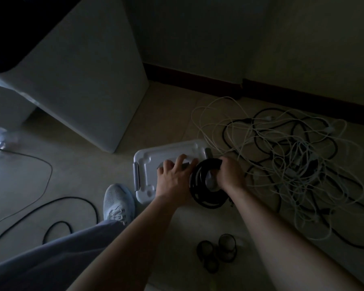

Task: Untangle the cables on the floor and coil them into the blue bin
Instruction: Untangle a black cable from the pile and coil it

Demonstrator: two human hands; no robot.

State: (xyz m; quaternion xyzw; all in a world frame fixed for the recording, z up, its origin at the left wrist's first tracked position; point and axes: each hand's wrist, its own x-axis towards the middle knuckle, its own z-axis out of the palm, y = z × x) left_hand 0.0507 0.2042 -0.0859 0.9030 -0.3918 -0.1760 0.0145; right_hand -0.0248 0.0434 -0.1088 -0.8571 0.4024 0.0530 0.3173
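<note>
- I see my left hand (pixel 174 175) lying flat on the bin's white lid (pixel 151 156), fingers straight and spread, forearm stretched forward.
- My right hand (pixel 229 175) curls round the far side of a black coiled cable (pixel 206 196) at the lid's right end, just beside the left hand.
- The tangled cables (pixel 292 160), white and black, sprawl on the floor to the right.
- Two small dark coils (pixel 216 253) lie near, between my forearms.

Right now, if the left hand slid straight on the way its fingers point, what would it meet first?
Likely the raised far rim of the white plastic lid the left hand rests on; thin white cables lie beyond.
</note>
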